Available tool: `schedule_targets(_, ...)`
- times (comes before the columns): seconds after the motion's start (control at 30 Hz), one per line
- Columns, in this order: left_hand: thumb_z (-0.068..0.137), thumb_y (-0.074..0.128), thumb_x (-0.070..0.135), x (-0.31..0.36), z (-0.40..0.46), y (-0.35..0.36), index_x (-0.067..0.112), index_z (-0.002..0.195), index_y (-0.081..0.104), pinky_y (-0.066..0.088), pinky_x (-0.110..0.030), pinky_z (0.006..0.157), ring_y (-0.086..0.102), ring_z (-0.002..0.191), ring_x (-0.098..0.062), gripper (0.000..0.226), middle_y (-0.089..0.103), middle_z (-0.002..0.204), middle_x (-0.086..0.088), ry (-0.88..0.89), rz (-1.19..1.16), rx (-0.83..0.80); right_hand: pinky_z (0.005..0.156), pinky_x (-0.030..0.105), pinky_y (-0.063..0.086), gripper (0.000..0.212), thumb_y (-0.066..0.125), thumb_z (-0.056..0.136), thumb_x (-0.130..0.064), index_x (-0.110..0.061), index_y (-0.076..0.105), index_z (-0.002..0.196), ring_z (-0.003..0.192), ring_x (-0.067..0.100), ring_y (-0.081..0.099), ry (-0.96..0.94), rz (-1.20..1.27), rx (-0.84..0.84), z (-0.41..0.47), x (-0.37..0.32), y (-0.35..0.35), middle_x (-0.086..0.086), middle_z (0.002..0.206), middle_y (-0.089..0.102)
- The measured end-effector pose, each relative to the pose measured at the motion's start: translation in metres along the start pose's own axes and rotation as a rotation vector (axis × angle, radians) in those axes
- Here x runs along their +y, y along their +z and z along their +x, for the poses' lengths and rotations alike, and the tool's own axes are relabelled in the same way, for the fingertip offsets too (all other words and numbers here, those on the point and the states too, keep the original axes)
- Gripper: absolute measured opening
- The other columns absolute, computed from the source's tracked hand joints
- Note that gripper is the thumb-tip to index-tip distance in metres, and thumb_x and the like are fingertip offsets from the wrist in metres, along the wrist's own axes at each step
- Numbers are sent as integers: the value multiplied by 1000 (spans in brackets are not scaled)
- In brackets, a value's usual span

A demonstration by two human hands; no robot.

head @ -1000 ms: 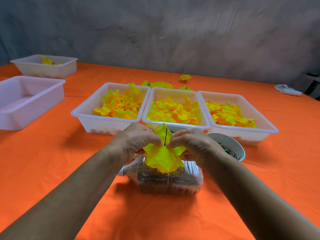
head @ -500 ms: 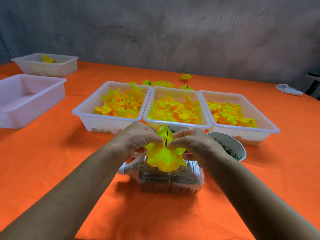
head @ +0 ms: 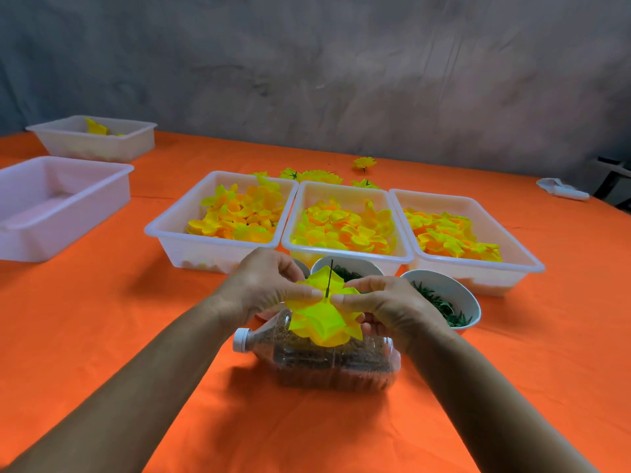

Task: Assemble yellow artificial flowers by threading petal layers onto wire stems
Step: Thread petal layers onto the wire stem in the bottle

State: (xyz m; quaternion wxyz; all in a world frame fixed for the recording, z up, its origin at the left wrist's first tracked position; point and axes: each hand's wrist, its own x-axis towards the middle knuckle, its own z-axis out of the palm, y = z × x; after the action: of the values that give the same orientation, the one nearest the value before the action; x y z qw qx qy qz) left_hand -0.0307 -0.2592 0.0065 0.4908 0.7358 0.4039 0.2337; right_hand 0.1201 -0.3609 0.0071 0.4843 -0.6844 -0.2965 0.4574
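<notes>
From the head view, a yellow petal layer (head: 322,314) is held above a clear plastic bottle (head: 336,361) lying on its side on the counter (head: 102,336). A thin dark wire stem (head: 330,278) is seen rising through the middle of the layer. The layer is pinched close to the stem on one side by the left hand (head: 263,285) and on the other by the right hand (head: 386,305); both grips are closed on the fabric, fingertips almost meeting at the wire.

The petal layer is judged to be very light, soft and easily creased, so it is best taken near its centre hole, where the push down the wire can be guided. The stem is judged thin and springy, likely to bend if pressed sideways.

Beyond the hands, three white trays of loose petals are set side by side: left tray (head: 205,247), middle tray (head: 403,257), right tray (head: 532,268). Two bowls of green pieces (head: 444,302) stand just in front of them. Finished flowers (head: 364,162) lie behind the trays.

The counter is covered with an orange cloth. Two more white tubs (head: 112,172) are placed at far left, and a grey, mottled wall (head: 341,80) closes the room behind.
</notes>
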Motion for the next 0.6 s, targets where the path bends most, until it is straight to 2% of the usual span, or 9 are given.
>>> schedule_targets(0.07,59,88,13,2,-5,-1,18,81,68,40,-22,61,48,61,-7,31,55,72,4,199,92,55,46,19,43,30,76,72,-4,-10,65,99,49,11,53,-9,18,-10,-2,-1,-4,8,69,65)
schedule_targets(0.13,61,86,7,3,-8,-1,21,84,71,39,-11,67,52,74,1,31,57,87,6,396,153,48,46,17,46,26,73,75,-1,-15,66,95,50,10,60,-50,18,-8,-5,-1,-9,5,69,68)
schedule_targets(0.2,64,84,5,1,-10,-1,17,78,76,39,-13,77,53,90,-6,20,60,94,3,542,244,63,51,15,48,25,70,76,3,-19,68,89,56,8,64,-134,-45,20,-10,-1,-11,0,73,69)
schedule_targets(0.27,66,83,5,-1,-10,0,14,73,77,41,-23,81,52,91,-16,12,64,91,0,649,325,105,56,11,48,32,66,75,9,-22,70,82,68,7,63,-279,-144,67,-14,3,-10,0,81,69)
schedule_targets(0.33,68,81,4,-3,-10,2,12,72,77,44,-30,78,55,87,-21,10,68,85,0,733,365,114,66,8,47,34,66,74,7,-26,71,80,81,3,62,-486,-297,166,-18,6,-5,-5,88,70)
schedule_targets(0.4,70,80,4,-5,-10,3,10,75,78,49,-36,77,59,85,-26,9,71,82,-1,779,365,107,76,10,44,27,70,74,-1,-27,74,79,87,-2,60,-686,-402,230,-19,7,1,-11,90,70)
schedule_targets(0.47,70,79,12,-6,-10,5,11,77,78,50,-40,79,62,87,-24,7,71,82,0,758,326,104,80,17,46,18,73,75,-8,-25,75,80,92,1,61,-762,-432,202,-18,8,6,-12,89,70)
schedule_targets(0.53,71,76,23,-7,-10,7,13,77,78,50,-40,81,62,87,-18,11,71,81,3,703,284,110,79,27,52,15,74,77,-12,-25,75,83,91,4,64,-683,-397,128,-17,8,8,-10,90,71)
schedule_targets(0.6,72,79,20,-8,-9,6,13,76,78,50,-43,79,63,85,-21,8,69,80,4,686,268,102,81,35,55,13,75,78,-12,-22,76,86,90,7,66,-603,-344,93,-14,9,8,-6,91,72)
